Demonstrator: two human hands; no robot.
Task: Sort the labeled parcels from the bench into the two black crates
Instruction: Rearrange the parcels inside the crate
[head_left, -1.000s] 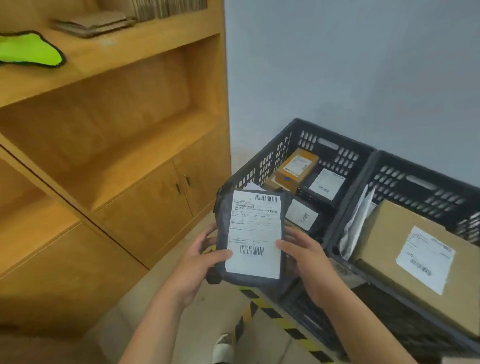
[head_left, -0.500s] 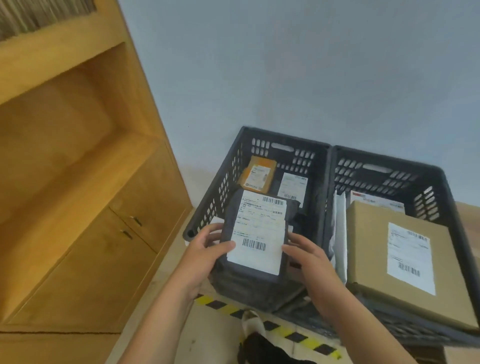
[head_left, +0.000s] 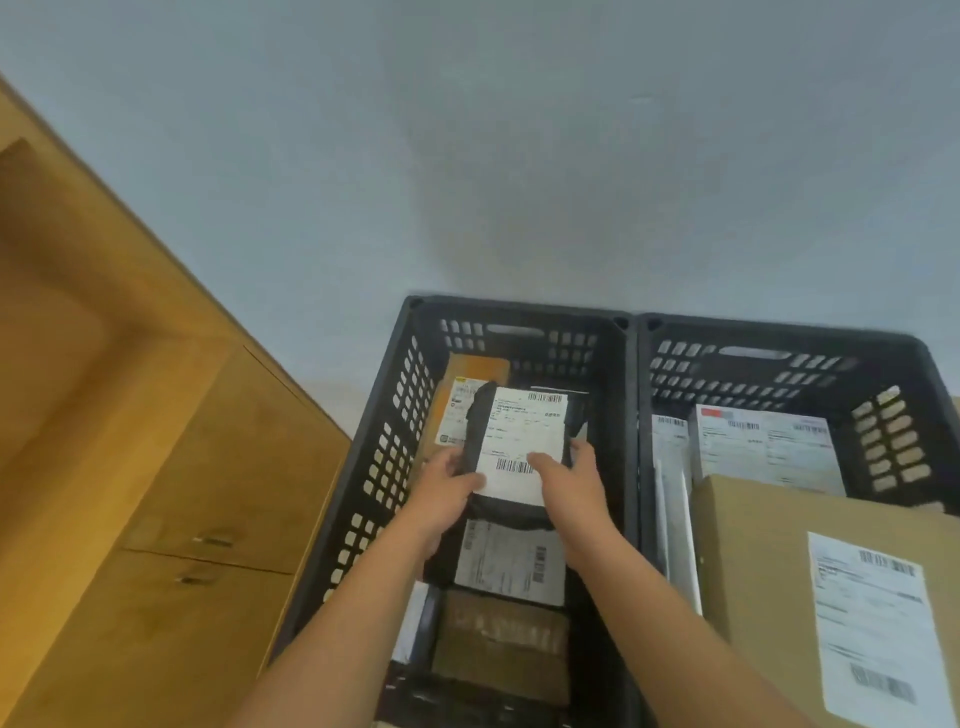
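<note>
Dark parcel (head_left: 524, 447) held in left crate (head_left: 395, 415)
The left grip (head_left: 447, 488) and right grip (head_left: 571, 478) clasped it; other parcels (head_left: 511, 561) lay beneath, cardboard box (head_left: 753, 545) at 3 o'clock.

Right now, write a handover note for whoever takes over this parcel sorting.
Both the left hand and the right hand hold the dark parcel inside the left crate, over a labeled parcel already there. The right crate holds a cardboard box and white mailers. Done: several parcels crated. Left: release this one; the bench is out of view, so what remains is unknown.
</note>
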